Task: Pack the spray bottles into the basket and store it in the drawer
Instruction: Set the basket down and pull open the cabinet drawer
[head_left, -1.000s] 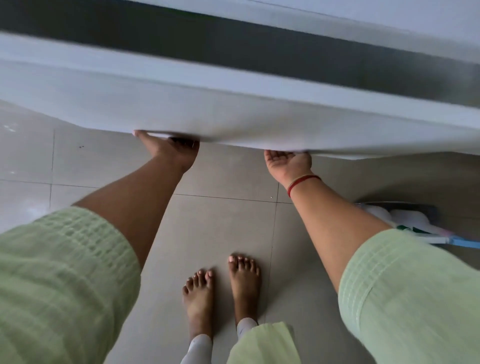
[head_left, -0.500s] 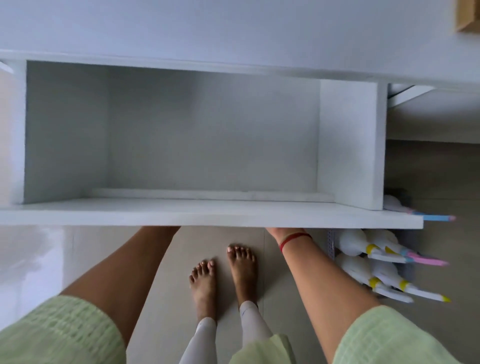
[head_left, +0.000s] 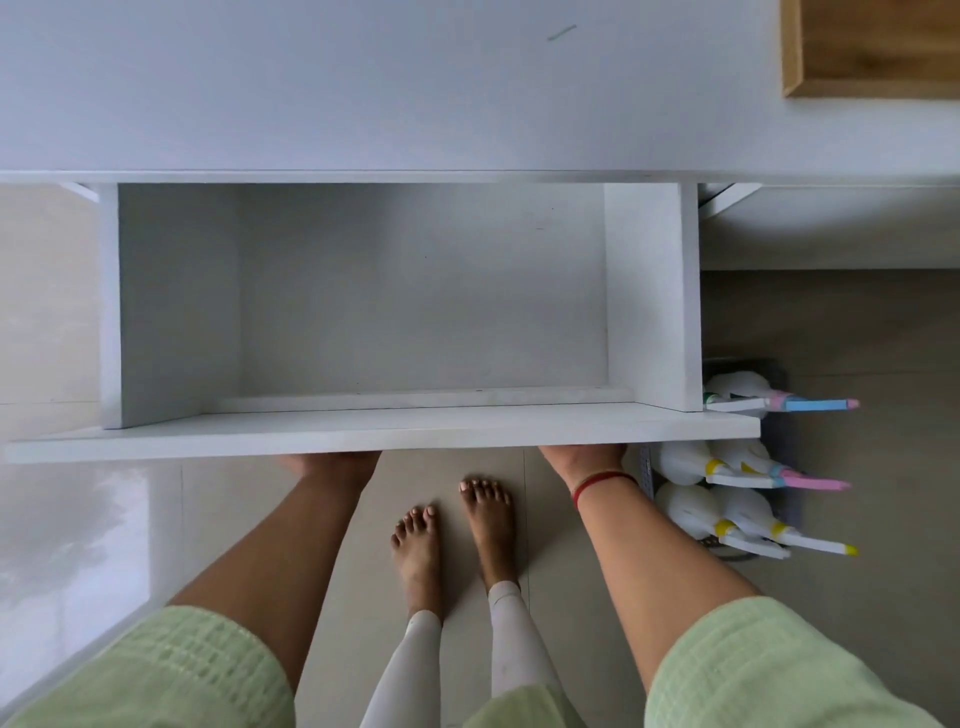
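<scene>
White drawer (head_left: 384, 434) stands open, the left hand (head_left: 332, 462) and right hand (head_left: 582, 460) well apart under its front edge, fingers hidden, so their grip cannot be told. The basket (head_left: 792, 512) of bottles (head_left: 685, 512) sits on the floor by the drawer's front right corner. Best to lift it level with both hands and lower it in centred.

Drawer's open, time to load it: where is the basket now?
In the head view, the basket sits on the floor at the right, partly hidden by the front corner of the open drawer, just beyond the right hand.
</scene>
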